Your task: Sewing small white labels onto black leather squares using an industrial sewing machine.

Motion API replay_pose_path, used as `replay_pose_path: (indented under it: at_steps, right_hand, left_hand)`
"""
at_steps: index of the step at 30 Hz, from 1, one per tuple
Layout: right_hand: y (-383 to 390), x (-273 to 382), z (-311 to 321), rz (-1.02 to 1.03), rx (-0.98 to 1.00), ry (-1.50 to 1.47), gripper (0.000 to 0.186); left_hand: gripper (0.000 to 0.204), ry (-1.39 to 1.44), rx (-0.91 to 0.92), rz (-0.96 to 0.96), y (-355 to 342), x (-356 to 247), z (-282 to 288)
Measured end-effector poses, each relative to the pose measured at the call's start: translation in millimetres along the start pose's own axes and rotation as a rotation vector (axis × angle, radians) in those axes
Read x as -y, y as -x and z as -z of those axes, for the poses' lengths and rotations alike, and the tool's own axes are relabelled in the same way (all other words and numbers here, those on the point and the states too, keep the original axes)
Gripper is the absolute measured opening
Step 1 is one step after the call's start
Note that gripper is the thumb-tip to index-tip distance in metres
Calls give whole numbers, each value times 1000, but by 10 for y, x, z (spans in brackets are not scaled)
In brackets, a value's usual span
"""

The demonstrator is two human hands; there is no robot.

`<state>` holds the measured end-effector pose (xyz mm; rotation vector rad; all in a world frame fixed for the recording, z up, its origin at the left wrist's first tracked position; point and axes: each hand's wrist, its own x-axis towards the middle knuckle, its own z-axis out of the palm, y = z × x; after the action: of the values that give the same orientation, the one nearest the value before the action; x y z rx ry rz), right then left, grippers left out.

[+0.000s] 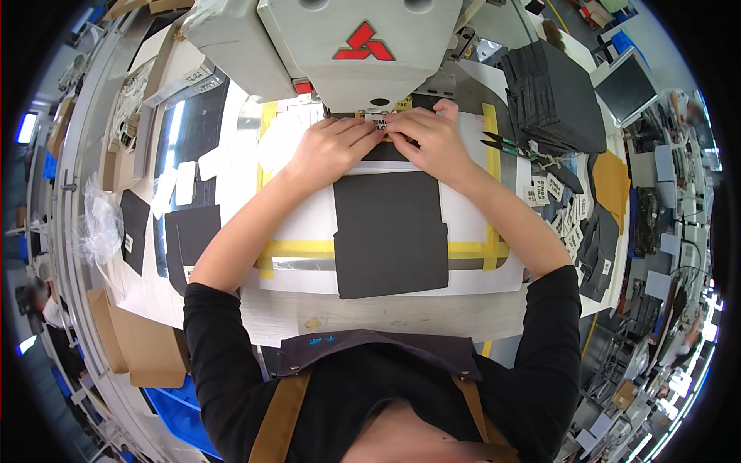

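My left hand (328,150) and my right hand (432,139) meet under the head of a white sewing machine (355,77). Their bent fingertips grip a small white printed label (376,121) on a narrow dark piece (382,154); the left fingers are pressed together, and the right thumb and forefinger close at the label's right side. The machine's needle area is mostly hidden. A larger dark grey sheet (390,231) lies just below my hands on white board marked with yellow tape (297,249).
Dark sheets are stacked (552,96) at right, beside black-tipped snips (505,147), scattered labels (571,224) and a dark screen (621,89). At left are cardboard (139,347), crumpled plastic (100,220) and a blue bin (174,417). Blurred people (42,301) appear at the far edges.
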<state>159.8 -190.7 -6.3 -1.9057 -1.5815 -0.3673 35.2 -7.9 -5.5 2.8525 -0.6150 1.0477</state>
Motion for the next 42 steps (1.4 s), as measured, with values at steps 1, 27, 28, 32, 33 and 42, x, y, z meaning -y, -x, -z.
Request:
replay_pose_path:
  at_steps: [1, 27, 28, 32, 33, 42]
  right_hand:
    - [-3, -4, 1, 0, -1, -1, 7]
    - [-16, -22, 8, -16, 12, -26, 5]
    - [-14, -30, 7, -15, 13, -25, 5]
    - [11, -65, 32, 17, 4, 47, 10]
    - [20, -75, 48, 42, -25, 77, 13]
    - [164, -123, 219, 173, 129, 173, 25]
  left_hand:
    - [23, 0, 1, -1, 1, -1, -3]
    - [24, -78, 20, -126, 12, -1, 14]
    - [24, -77, 19, -125, 13, 0, 11]
    - [25, -72, 27, -114, 13, 4, -1]
    - [25, -74, 25, -114, 13, 3, -4]
    - [27, -29, 125, -31, 20, -26, 3]
